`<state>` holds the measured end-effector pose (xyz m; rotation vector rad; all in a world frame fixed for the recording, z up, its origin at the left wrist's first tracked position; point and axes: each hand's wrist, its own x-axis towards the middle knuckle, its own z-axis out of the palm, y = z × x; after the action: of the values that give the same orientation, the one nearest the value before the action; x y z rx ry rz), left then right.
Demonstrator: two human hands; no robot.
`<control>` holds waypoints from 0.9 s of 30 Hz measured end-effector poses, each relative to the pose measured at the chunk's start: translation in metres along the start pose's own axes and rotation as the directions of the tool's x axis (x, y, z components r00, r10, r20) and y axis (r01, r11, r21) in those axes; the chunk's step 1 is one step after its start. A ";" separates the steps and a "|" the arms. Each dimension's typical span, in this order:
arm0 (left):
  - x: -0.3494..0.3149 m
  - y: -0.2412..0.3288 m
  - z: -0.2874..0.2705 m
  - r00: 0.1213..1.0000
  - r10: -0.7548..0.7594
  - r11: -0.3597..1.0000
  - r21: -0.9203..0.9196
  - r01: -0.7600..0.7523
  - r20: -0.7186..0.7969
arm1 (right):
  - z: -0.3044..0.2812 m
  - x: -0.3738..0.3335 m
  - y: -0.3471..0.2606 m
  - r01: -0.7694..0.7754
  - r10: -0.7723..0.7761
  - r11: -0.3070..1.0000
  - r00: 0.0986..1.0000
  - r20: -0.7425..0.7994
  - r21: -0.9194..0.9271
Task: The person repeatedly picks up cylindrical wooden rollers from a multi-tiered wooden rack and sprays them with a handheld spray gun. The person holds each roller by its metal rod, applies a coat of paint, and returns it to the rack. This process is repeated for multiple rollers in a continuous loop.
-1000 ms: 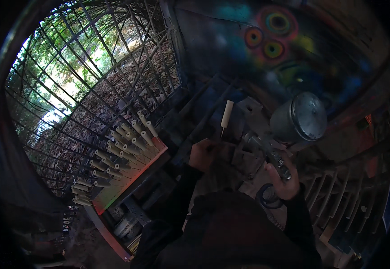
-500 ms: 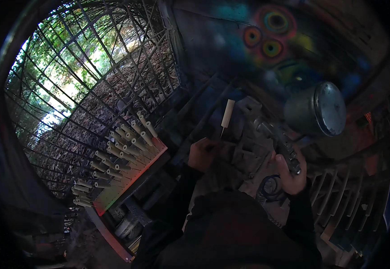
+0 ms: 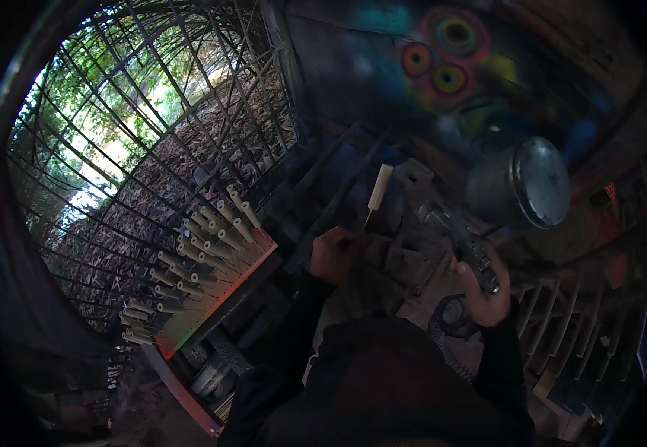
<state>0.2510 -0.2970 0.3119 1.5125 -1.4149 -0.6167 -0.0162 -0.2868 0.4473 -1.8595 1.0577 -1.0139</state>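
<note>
My left hand is closed around the lower end of a thin stick that carries a pale cylinder on top. The cylinder stands up, leaning slightly right. In my right hand is a metal spray gun, its front end pointing up and left toward the cylinder. A round metal cup sits just beyond the gun, and I cannot make out whether the two are joined. Below the right hand hangs a dark coiled hose. Shadow hides the fingertips of my left hand.
At left, a board with a red-and-green edge holds several similar pale cylinders on sticks. Behind it is a barred opening onto leaves and greenery. A paint-marked dark panel stands at the back; slatted racks are at right.
The spray gun and metal cup have shifted slightly left. The cylinder on its stick leans a little more to the right. Both hands keep their hold.
</note>
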 end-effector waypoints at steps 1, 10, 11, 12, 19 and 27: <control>0.000 0.000 0.000 1.000 0.008 1.000 0.005 -0.008 -0.004 | -0.001 0.002 -0.001 0.024 -0.025 0.999 0.999 -0.022 -0.035; -0.002 0.006 -0.002 0.999 -0.018 1.000 0.023 0.019 -0.041 | 0.006 -0.017 0.004 -0.021 0.023 0.999 0.997 0.077 -0.024; -0.002 0.007 -0.003 0.999 -0.019 1.000 0.017 0.020 -0.041 | 0.007 -0.019 0.005 -0.039 0.041 0.999 0.995 0.095 -0.022; -0.002 0.007 -0.004 0.999 -0.020 1.000 0.011 0.021 -0.042 | 0.008 -0.020 0.005 -0.050 0.049 0.999 0.991 0.121 0.007; -0.004 0.005 -0.007 0.998 -0.016 1.000 -0.001 0.016 -0.052 | 0.002 -0.013 -0.001 -0.033 0.033 0.999 0.999 0.004 0.011; -0.012 -0.007 -0.017 0.992 -0.074 0.996 0.039 0.078 -0.102 | 0.017 -0.016 0.002 -0.049 0.045 0.996 0.998 0.054 0.071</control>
<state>0.2665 -0.2812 0.3100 1.6153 -1.3067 -0.5510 -0.0071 -0.2696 0.4344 -1.7854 1.0167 -0.9584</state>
